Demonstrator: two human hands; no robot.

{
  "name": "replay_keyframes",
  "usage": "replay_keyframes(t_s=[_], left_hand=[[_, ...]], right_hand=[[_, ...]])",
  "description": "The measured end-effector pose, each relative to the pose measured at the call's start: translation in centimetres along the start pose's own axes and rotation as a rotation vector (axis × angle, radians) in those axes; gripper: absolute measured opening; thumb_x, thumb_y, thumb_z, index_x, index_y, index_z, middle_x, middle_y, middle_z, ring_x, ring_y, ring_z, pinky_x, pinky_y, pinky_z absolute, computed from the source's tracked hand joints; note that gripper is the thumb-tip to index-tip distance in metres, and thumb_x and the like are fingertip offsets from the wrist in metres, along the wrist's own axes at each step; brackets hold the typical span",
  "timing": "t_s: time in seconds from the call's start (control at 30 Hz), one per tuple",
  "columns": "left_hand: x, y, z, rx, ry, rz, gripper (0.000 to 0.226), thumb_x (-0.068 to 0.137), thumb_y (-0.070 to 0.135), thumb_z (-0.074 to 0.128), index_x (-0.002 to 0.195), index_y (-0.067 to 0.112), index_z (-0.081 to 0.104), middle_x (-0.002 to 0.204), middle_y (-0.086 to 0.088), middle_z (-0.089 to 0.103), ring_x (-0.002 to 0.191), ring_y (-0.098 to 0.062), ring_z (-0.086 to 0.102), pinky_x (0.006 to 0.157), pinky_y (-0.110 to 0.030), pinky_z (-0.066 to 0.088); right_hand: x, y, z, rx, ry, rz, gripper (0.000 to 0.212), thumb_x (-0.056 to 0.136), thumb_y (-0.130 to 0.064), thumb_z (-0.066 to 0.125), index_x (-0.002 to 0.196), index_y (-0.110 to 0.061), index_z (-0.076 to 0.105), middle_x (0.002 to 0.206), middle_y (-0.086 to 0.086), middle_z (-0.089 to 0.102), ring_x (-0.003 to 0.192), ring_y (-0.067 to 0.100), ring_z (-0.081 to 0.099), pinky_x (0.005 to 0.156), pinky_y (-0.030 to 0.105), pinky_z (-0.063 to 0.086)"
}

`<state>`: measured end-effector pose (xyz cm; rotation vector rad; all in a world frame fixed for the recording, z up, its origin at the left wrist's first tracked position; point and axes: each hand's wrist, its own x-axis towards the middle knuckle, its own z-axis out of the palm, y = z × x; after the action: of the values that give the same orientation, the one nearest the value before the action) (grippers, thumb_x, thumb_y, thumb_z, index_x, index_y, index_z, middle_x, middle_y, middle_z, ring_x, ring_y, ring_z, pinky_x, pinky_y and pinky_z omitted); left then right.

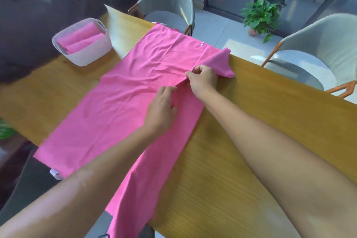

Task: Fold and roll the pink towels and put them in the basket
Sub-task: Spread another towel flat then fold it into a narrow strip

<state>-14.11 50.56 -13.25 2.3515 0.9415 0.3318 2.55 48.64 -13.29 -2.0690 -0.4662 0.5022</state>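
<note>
A pink towel (123, 102) lies spread flat across the wooden table (260, 121), running from the far edge to the near edge, where its lower end hangs over and off the tabletop. Its far right corner is folded back onto the cloth. The right hand (202, 81) pinches a raised fold of the towel near that turned corner, fingers curled on the fabric. The left hand (160, 110) rests on the towel just beside it, fingers fairly straight and pressing the cloth down. A small white tag (55, 174) sticks out at the towel's near left corner; any writing on it is too blurred to read. To the left of the towel, near the far table edge, stands a white basket (90, 56) holding two rolled towels (81, 39). Bare tabletop stretches to the right of the towel and between towel and basket. Beyond the table stand two grey chairs (170, 0) and a potted plant (259, 15).
</note>
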Motion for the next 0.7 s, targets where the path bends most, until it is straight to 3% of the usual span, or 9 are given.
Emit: replay_keyframes(t_s=[0.13, 0.23, 0.37, 0.53, 0.7], left_hand=[[3.0, -5.4, -4.0, -0.022, 0.029, 0.051, 0.061, 0.078, -0.007, 0.057, 0.136, 0.011, 0.057, 0.134, -0.007, 0.057, 0.122, -0.025, 0.053, 0.097, -0.034, 0.039], [5.6, -9.3, -6.7, -0.042, 0.028, 0.065, 0.059, 0.079, -0.005, 0.059, 0.135, 0.014, 0.059, 0.134, -0.005, 0.058, 0.120, -0.023, 0.053, 0.095, -0.032, 0.038], [8.4, -13.9, -9.6, -0.082, -0.003, 0.067, 0.054, 0.085, 0.003, 0.064, 0.136, 0.017, 0.058, 0.136, -0.002, 0.057, 0.122, -0.021, 0.052, 0.095, -0.035, 0.040], [11.6, -20.0, -12.7, -0.108, -0.037, 0.065, 0.053, 0.085, 0.006, 0.067, 0.136, 0.017, 0.059, 0.134, -0.002, 0.059, 0.122, -0.021, 0.055, 0.099, -0.033, 0.041], [14.4, -25.7, -14.2, -0.182, -0.041, 0.005, 0.047, 0.085, 0.007, 0.070, 0.131, 0.015, 0.063, 0.126, -0.003, 0.065, 0.119, -0.023, 0.059, 0.103, -0.041, 0.046]], right_hand=[[1.5, -3.4, 4.8, -0.036, 0.025, -0.055, 0.018, 0.077, -0.023, 0.072, 0.067, -0.022, 0.057, 0.065, -0.012, 0.060, 0.064, 0.009, 0.054, 0.059, 0.024, 0.035], [2.5, -6.0, 8.7, -0.069, 0.062, -0.081, 0.019, 0.076, -0.023, 0.070, 0.065, -0.023, 0.055, 0.062, -0.014, 0.057, 0.059, 0.000, 0.050, 0.052, 0.013, 0.031], [4.0, -9.0, 13.7, -0.141, 0.072, -0.100, 0.015, 0.078, -0.023, 0.070, 0.070, -0.022, 0.057, 0.063, -0.014, 0.055, 0.068, 0.012, 0.054, 0.061, 0.025, 0.033], [5.5, -12.2, 19.7, -0.183, 0.066, -0.121, 0.013, 0.078, -0.019, 0.070, 0.074, -0.022, 0.059, 0.071, -0.011, 0.059, 0.075, 0.015, 0.058, 0.067, 0.025, 0.037], [7.0, -13.6, 25.7, -0.231, 0.030, -0.124, 0.008, 0.080, -0.020, 0.071, 0.078, -0.019, 0.064, 0.076, -0.006, 0.063, 0.077, 0.017, 0.060, 0.070, 0.028, 0.043]])
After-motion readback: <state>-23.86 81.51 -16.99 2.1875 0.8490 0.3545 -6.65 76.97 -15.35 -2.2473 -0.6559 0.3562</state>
